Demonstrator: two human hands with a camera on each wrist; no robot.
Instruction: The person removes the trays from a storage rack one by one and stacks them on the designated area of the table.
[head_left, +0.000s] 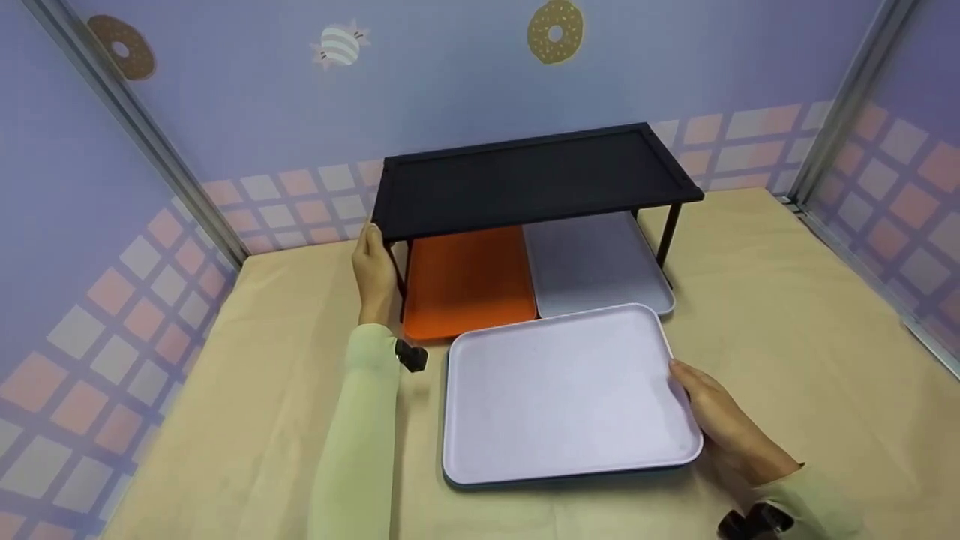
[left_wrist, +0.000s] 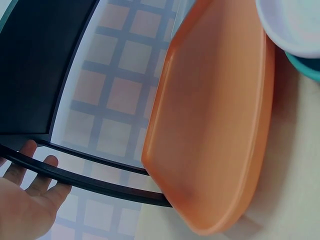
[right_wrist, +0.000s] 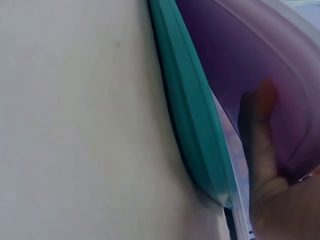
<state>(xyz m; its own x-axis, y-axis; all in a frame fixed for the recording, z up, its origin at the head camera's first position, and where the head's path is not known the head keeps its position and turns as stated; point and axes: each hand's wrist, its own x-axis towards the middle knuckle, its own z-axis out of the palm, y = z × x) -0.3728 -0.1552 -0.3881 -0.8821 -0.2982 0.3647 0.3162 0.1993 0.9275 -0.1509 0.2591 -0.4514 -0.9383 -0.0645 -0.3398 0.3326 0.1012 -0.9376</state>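
Observation:
My left hand [head_left: 374,268] holds the front left corner of a black rack [head_left: 525,184]; in the left wrist view its fingers [left_wrist: 37,186] reach behind the black leg. The right hand [head_left: 712,409] grips the right edge of a pale lavender tray [head_left: 562,397], fingers underneath. That edge is raised above a teal tray [right_wrist: 192,100] lying on the table. Under the rack, an orange tray [head_left: 469,285] lies on the left, beside a grey-lavender tray [head_left: 592,262] on the right. The front edges of both stick out past the rack.
A beige cloth [head_left: 787,337] covers the table. The patterned back wall [head_left: 450,82] rises behind the rack, with side walls at left and right. Metal posts [head_left: 847,97] stand at the back corners. The rack's right front leg [head_left: 667,232] stands by the grey-lavender tray.

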